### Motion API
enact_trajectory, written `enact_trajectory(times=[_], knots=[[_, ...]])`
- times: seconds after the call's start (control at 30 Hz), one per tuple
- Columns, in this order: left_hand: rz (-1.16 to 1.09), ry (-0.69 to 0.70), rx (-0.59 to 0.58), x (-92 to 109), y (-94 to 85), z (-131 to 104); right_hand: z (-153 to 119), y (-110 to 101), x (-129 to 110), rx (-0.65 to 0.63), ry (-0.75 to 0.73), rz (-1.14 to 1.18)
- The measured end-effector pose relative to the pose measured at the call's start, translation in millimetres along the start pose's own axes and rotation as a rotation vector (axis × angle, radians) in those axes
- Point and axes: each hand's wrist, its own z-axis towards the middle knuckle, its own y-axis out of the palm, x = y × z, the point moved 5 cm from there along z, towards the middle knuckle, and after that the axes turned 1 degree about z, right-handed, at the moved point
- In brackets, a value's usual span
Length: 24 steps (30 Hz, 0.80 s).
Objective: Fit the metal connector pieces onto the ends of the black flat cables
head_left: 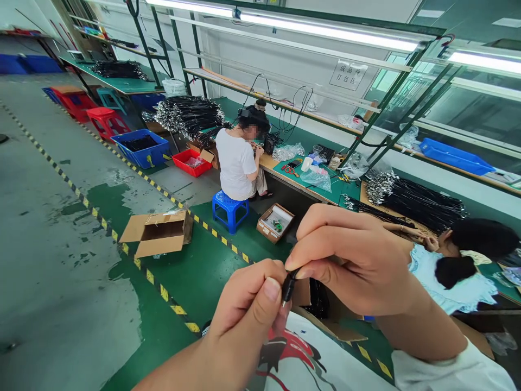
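A small black connector point(288, 289) with a metal tip pointing down is held between my two hands, low in the middle of the head view. My left hand point(250, 312) pinches it from the left, its thumb laid along the side. From the right, the thumb and forefinger of my right hand point(350, 260) close on the upper end, where a bit of black cable shows. The fingertips of both hands nearly touch. Behind and below them, an open carton point(340, 328) holds black cables, partly hidden by my right hand.
A person in white sits on a blue stool point(230, 210) at the long green bench point(280, 174). Another person bends over cables at the right. On the floor are an open cardboard box point(163, 233), a red bin point(192, 162) and a blue bin point(142, 149).
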Motion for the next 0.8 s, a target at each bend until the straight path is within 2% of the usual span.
enact_trajectory(times=[0.6, 0.8], knots=[[-0.062, 0.029, 0.02, -2.6, -3.9, 3.5, -1.2, -0.3, -1.5, -0.013, -0.031, -0.005], [0.023, 0.038, 0.093, -3.5, -8.8, 5.9, -0.3, 0.0, -1.9, -0.027, -0.034, 0.015]])
